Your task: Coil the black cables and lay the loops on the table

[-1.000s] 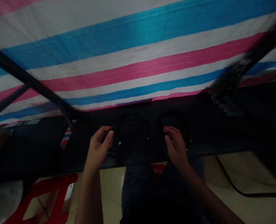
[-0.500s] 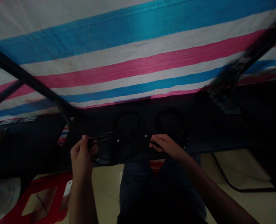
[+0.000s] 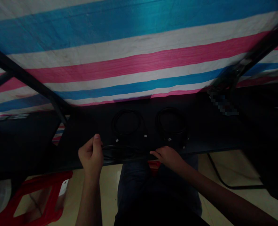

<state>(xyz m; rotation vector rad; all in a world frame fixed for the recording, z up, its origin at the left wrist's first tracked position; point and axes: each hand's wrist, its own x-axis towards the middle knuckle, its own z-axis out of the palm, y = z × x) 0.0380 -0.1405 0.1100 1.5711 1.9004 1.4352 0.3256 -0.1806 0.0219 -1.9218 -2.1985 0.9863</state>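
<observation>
Apparently the work is partly done: one coil and a second coil lie flat as rings, side by side and apart, on the black table, away from my grip. What seems left is the black cable in my left hand, not yet set down as a ring like those; it runs in long, flattened loops at the table's near edge, between my hands. My left fingers are curled tight around its end, thumb up. My right hand is half folded near the other end; whether it grips anything I cannot tell. The cable looks thin and faintly glossy, its strands blurring into the dark; the resting coils show small pale plugs.
</observation>
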